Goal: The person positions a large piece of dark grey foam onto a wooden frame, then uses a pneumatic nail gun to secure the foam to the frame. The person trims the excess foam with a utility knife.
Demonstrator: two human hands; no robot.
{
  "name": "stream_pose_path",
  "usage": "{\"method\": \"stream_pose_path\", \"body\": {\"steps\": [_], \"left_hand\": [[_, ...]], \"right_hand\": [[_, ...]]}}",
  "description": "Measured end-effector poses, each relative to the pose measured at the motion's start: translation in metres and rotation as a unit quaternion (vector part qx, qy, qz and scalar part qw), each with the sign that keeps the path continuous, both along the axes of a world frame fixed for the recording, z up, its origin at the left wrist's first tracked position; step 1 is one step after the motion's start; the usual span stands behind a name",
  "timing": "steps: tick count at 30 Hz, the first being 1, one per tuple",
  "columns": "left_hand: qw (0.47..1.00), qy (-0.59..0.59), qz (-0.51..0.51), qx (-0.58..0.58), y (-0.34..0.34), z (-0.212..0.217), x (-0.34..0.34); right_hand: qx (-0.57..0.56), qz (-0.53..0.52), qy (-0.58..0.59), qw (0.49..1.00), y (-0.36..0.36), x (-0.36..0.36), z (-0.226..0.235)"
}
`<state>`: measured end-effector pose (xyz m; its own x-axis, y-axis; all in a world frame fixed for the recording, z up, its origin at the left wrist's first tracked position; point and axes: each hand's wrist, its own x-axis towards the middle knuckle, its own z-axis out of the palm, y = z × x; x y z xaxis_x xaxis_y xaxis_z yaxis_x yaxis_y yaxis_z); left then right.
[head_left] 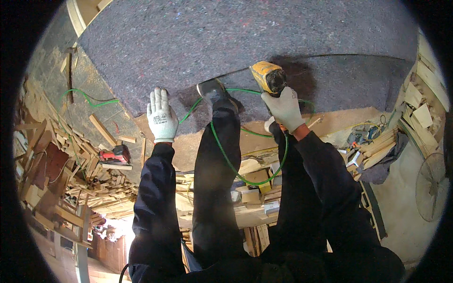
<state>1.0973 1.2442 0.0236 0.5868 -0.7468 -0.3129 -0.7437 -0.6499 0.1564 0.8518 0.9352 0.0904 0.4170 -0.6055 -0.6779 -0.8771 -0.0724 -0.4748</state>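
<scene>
Head | right hand (284, 109) grips yellow stapler (268, 77); its nose hidden; left hand (161, 116) flat on grey felt (226, 37)

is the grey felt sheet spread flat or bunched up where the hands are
Spread flat: the grey felt sheet lies smooth over the panel edge, the gloved left hand pressed open on it, the right hand holding a yellow power tool.

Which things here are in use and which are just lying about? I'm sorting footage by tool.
In use:
left hand flat on the grey felt
right hand gripping the yellow tool
green hose

Lying about:
red power tool
wood offcuts
fan
</scene>
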Motion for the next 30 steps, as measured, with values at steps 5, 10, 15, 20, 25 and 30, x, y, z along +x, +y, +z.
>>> {"method": "stream_pose_path", "body": {"steps": [5, 10, 15, 20, 25, 30], "left_hand": [[0.999, -0.026, 0.008, 0.033, 0.037, 0.001, 0.017], [0.99, -0.112, 0.05, 0.069, 0.051, -0.004, 0.01], [0.992, -0.039, 0.121, -0.018, 0.053, -0.02, -0.003], [0.994, -0.039, 0.094, -0.037, 0.062, -0.019, 0.002], [0.994, -0.06, 0.082, -0.029, 0.064, -0.022, -0.001], [0.994, -0.055, 0.086, -0.048, 0.068, -0.024, 0.0]], "right_hand": [[-0.014, 0.023, 0.037, 0.999, 0.016, 0.009, -0.008], [-0.026, 0.009, 0.009, 1.0, 0.028, 0.006, -0.006], [-0.001, 0.027, -0.067, 0.997, 0.035, 0.006, 0.011], [0.024, -0.002, -0.053, 0.998, 0.049, 0.015, 0.023], [0.018, -0.013, -0.095, 0.995, 0.071, 0.028, 0.002], [0.061, -0.129, -0.099, 0.985, 0.096, 0.043, -0.02]]}}
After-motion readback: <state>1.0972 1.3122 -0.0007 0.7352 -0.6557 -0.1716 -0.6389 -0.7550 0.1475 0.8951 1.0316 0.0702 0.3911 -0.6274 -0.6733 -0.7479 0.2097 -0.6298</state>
